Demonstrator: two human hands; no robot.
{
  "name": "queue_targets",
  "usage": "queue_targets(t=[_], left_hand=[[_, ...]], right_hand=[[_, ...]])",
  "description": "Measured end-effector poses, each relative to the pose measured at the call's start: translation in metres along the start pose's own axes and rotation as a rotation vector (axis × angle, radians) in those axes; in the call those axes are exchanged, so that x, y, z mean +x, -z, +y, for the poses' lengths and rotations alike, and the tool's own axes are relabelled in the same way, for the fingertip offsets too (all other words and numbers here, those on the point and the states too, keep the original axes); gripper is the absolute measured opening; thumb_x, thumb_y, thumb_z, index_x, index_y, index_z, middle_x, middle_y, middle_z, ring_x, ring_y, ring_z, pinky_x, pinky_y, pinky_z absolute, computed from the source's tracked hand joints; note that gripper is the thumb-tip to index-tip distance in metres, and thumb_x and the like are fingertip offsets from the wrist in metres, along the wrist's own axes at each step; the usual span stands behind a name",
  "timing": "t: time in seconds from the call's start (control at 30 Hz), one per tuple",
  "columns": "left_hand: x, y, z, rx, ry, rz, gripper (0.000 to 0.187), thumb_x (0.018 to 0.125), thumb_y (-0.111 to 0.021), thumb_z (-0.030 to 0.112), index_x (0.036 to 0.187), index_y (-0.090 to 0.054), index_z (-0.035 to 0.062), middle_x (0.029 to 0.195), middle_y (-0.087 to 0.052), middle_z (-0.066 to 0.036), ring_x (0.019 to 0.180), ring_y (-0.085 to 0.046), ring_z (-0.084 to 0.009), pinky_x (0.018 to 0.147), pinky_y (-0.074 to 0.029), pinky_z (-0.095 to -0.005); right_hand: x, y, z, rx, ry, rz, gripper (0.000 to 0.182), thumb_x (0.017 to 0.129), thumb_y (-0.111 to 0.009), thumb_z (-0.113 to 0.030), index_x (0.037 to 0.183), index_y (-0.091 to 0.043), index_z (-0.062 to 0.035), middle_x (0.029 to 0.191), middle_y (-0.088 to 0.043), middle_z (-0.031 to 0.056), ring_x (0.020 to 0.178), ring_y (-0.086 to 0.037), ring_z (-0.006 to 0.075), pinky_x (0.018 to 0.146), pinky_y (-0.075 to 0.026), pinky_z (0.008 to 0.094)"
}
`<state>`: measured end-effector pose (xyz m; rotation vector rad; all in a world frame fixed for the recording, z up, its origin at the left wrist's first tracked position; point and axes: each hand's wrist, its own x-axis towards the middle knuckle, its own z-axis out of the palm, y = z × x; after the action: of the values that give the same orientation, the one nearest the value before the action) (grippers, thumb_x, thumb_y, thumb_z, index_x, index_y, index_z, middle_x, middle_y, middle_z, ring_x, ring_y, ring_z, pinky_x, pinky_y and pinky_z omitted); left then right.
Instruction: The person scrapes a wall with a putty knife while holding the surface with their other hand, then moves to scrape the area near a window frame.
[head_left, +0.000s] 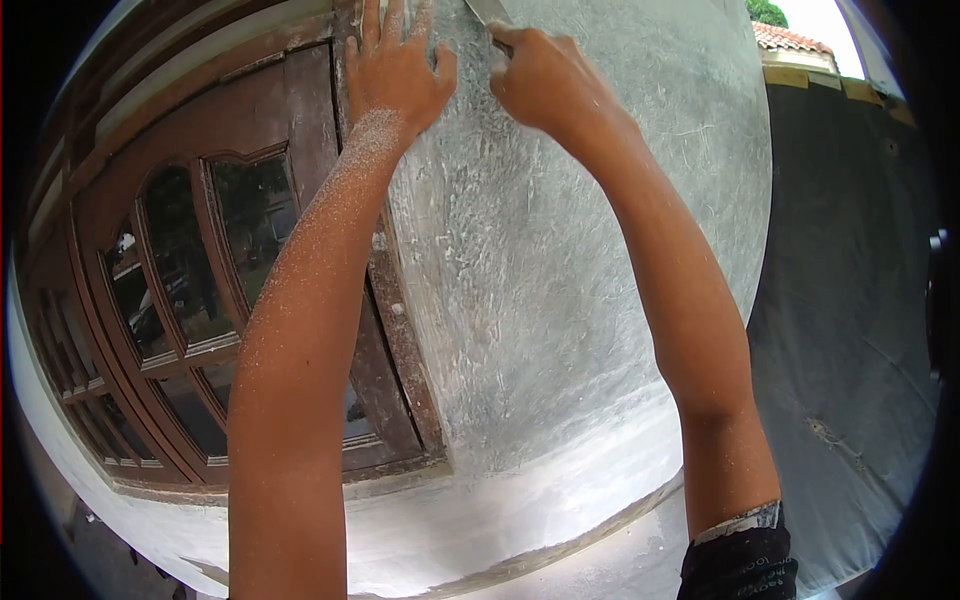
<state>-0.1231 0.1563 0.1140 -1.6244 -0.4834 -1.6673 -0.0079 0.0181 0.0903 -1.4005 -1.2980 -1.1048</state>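
High on the grey plastered wall, my right hand grips a scraper by its handle. The scraper's metal blade points up and left, and its tip runs out of the top of the view. To the left, my left hand lies with its fingers spread against the edge of the wooden window frame and the wall beside it. Pale dust speckles my left wrist and forearm. Scratches and pale patches mark the wall below both hands.
A brown wooden window with several glass panes fills the left side. Along the bottom of the wall runs a white band. A dark sheet hangs at the right, with a tiled roof beyond its top.
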Motion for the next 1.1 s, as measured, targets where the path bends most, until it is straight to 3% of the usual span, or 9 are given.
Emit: queue_targets(t=[0.17, 0.27, 0.33, 0.47, 0.63, 0.83, 0.97, 1.03, 1.1], left_hand=[[0.001, 0.007, 0.002, 0.008, 0.021, -0.078, 0.054, 0.094, -0.058, 0.026, 0.143, -0.058, 0.0026, 0.169, -0.027, -0.016, 0.158, -0.016, -0.0365, 0.127, -0.018, -0.0521], [0.001, 0.007, 0.003, -0.003, 0.023, -0.078, 0.052, 0.095, -0.056, 0.023, 0.142, -0.059, 0.0022, 0.168, -0.027, -0.016, 0.158, -0.016, -0.0367, 0.127, -0.018, -0.0523], [0.001, 0.004, 0.001, 0.000, 0.023, -0.069, 0.051, 0.095, -0.055, 0.022, 0.141, -0.059, 0.0019, 0.168, -0.027, -0.016, 0.158, -0.016, -0.0367, 0.127, -0.018, -0.0523], [0.002, 0.006, 0.002, -0.020, 0.020, -0.026, 0.052, 0.093, -0.053, 0.018, 0.143, -0.058, 0.0014, 0.168, -0.029, -0.016, 0.158, -0.016, -0.0366, 0.127, -0.018, -0.0527], [0.002, 0.006, 0.003, -0.003, 0.033, -0.067, 0.055, 0.092, -0.053, 0.016, 0.144, -0.056, 0.0011, 0.168, -0.029, -0.016, 0.158, -0.017, -0.0368, 0.127, -0.017, -0.0526], [0.003, 0.010, 0.004, 0.035, 0.040, -0.139, 0.055, 0.094, -0.050, 0.019, 0.146, -0.055, 0.0021, 0.168, -0.027, -0.016, 0.158, -0.016, -0.0360, 0.127, -0.017, -0.0523], [0.000, 0.007, 0.003, 0.005, 0.041, -0.073, 0.055, 0.094, -0.049, 0.017, 0.147, -0.054, 0.0023, 0.169, -0.026, -0.016, 0.158, -0.016, -0.0361, 0.127, -0.017, -0.0524], [0.001, 0.006, 0.003, 0.017, 0.038, -0.076, 0.055, 0.095, -0.049, 0.016, 0.147, -0.054, 0.0023, 0.169, -0.026, -0.016, 0.158, -0.016, -0.0362, 0.127, -0.017, -0.0526], [0.001, 0.006, 0.004, -0.050, 0.029, -0.036, 0.055, 0.095, -0.049, 0.017, 0.147, -0.053, 0.0015, 0.169, -0.027, -0.016, 0.158, -0.016, -0.0363, 0.127, -0.017, -0.0528]], right_hand=[[0.016, -0.011, 0.001, 0.006, 0.046, 0.081, 0.051, 0.090, -0.058, -0.014, 0.140, -0.065, -0.0095, 0.106, -0.073, 0.0293, 0.091, -0.075, 0.0398, 0.090, -0.059, 0.0457], [-0.007, 0.003, -0.012, -0.005, -0.027, -0.010, 0.050, 0.090, -0.058, -0.016, 0.139, -0.065, -0.0102, 0.109, -0.073, 0.0295, 0.096, -0.074, 0.0413, 0.091, -0.058, 0.0477], [-0.007, 0.001, -0.012, 0.040, -0.057, -0.092, 0.045, 0.088, -0.058, -0.012, 0.132, -0.065, -0.0071, 0.117, -0.071, 0.0277, 0.108, -0.071, 0.0432, 0.092, -0.057, 0.0515], [0.024, -0.009, -0.001, 0.009, 0.051, 0.094, 0.053, 0.087, -0.059, -0.016, 0.139, -0.065, -0.0126, 0.110, -0.072, 0.0297, 0.099, -0.073, 0.0453, 0.090, -0.058, 0.0500], [-0.008, 0.009, -0.022, -0.036, -0.086, -0.096, 0.053, 0.086, -0.060, -0.016, 0.139, -0.066, -0.0132, 0.111, -0.072, 0.0296, 0.102, -0.072, 0.0445, 0.092, -0.058, 0.0493], [0.028, 0.000, -0.017, -0.058, 0.001, -0.003, 0.055, 0.085, -0.059, -0.013, 0.140, -0.065, -0.0144, 0.111, -0.073, 0.0282, 0.101, -0.073, 0.0428, 0.091, -0.058, 0.0497], [0.000, 0.009, -0.027, -0.043, -0.060, -0.028, 0.054, 0.085, -0.060, -0.014, 0.139, -0.066, -0.0152, 0.113, -0.073, 0.0272, 0.102, -0.073, 0.0431, 0.092, -0.058, 0.0498], [-0.008, 0.009, -0.027, -0.074, -0.058, -0.120, 0.038, 0.090, -0.065, -0.021, 0.123, -0.070, -0.0040, 0.117, -0.072, 0.0257, 0.109, -0.071, 0.0423, 0.091, -0.058, 0.0498], [0.009, 0.004, -0.023, -0.019, -0.031, -0.047, 0.044, 0.088, -0.062, -0.018, 0.131, -0.068, -0.0094, 0.115, -0.072, 0.0261, 0.106, -0.072, 0.0434, 0.093, -0.057, 0.0497]])
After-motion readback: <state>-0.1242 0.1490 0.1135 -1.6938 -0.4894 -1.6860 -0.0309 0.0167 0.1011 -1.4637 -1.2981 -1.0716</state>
